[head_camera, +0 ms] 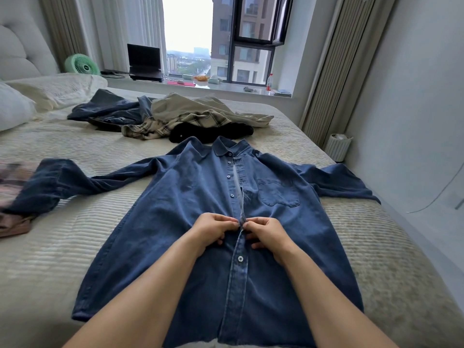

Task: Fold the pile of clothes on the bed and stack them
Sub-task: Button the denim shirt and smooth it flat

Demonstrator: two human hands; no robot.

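- The shirt (pixel 200 209) lies face up near the foot of the bed (pixel 62 247), collar toward the window, sleeves spread to both sides; laid flat like that, I judge, so the front can be closed before folding.
- The left hand (pixel 213 228) and right hand (pixel 266 232) meet at the placket mid-chest, fingers curled, each pinching 1 edge of the opening; it looks like buttoning.
- Both forearms reach straight out over the hem, wrists low on the cloth.
- The pile (pixel 175 116) waits unfolded beyond the collar.
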